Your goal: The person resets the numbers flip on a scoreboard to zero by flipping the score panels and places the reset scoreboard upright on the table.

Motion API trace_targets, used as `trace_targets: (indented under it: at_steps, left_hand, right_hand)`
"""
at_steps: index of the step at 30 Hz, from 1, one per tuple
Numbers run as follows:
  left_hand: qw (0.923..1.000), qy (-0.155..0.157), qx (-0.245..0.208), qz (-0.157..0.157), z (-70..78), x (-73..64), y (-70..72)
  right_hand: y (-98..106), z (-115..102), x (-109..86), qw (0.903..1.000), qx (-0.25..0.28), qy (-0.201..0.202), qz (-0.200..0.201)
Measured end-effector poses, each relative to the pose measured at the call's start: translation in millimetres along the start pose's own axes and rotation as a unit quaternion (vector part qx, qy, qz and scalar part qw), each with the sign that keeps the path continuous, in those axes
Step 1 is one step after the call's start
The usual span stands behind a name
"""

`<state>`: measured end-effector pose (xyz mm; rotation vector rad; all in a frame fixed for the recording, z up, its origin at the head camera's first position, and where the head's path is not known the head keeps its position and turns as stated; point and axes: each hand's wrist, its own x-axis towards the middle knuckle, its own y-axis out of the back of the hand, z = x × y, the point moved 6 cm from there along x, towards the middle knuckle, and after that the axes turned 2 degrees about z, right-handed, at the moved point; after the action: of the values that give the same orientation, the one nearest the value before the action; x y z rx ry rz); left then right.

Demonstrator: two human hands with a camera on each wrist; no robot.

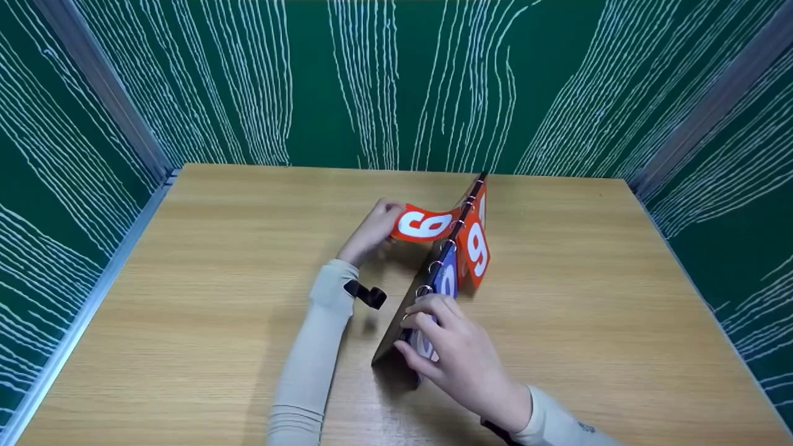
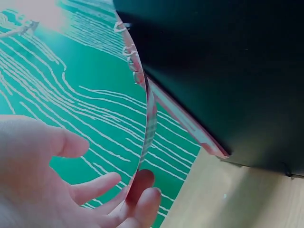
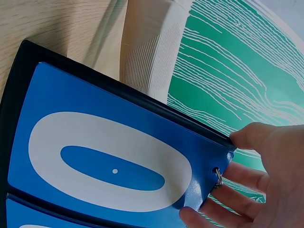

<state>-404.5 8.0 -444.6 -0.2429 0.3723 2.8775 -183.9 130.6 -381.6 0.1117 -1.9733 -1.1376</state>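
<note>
A flip scoreboard (image 1: 403, 310) stands like a tent on the table, with number cards on rings along its black top edge. Its far half carries red cards, its near half blue ones. My left hand (image 1: 379, 224) holds the free end of a raised red card (image 1: 424, 224); in the left wrist view that card bends between the fingers (image 2: 148, 209), the thumb apart from it. Another red card (image 1: 477, 248) hangs on the right face. At the near end my right hand (image 1: 461, 350) grips the top edge, thumb and fingers around it beside a blue zero card (image 3: 109, 161).
The wooden table (image 1: 186, 297) extends on both sides of the scoreboard. Green walls (image 1: 421, 87) with wavy white lines rise behind and at the sides. A black wrist strap (image 1: 367, 293) sits on the left sleeve.
</note>
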Motion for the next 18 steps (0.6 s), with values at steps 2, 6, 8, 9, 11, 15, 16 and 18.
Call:
trace_targets:
  at_steps: [2, 6, 8, 9, 11, 15, 16, 18]
  left_hand:
    - [0.9999, -0.004, -0.004, 0.008, 1.1, 0.4, 4.9]
    - [0.9989, -0.013, -0.035, 0.029, 4.8, -0.9, 16.2]
    - [0.9977, -0.018, -0.053, 0.040, 7.3, -2.5, 21.4]
    - [0.9970, -0.023, -0.061, 0.042, 9.0, -3.4, 23.3]
    - [0.9954, -0.036, -0.075, 0.046, 12.8, -4.6, 26.2]
    - [0.9913, -0.070, -0.101, 0.049, 22.3, -8.5, 29.0]
    - [0.9900, -0.078, -0.106, 0.050, 24.8, -9.7, 29.6]
    - [0.9872, -0.095, -0.118, 0.051, 29.8, -12.6, 30.8]
  right_hand:
    - [0, 0, -0.3, 1.0000, 0.002, 0.000, 0.000]
    - [0, 0, -0.4, 1.0000, 0.004, 0.004, 0.001]
    - [0, -1, -0.2, 1.0000, 0.003, 0.007, 0.002]
    - [0, -1, 0.0, 0.9999, 0.004, 0.009, 0.004]
    - [0, -1, 0.3, 0.9999, 0.006, 0.012, 0.007]
    - [1, -2, 1.1, 0.9997, 0.011, 0.016, 0.013]
    - [1, -2, 1.2, 0.9997, 0.011, 0.016, 0.014]
    - [1, -2, 1.2, 0.9997, 0.010, 0.016, 0.015]
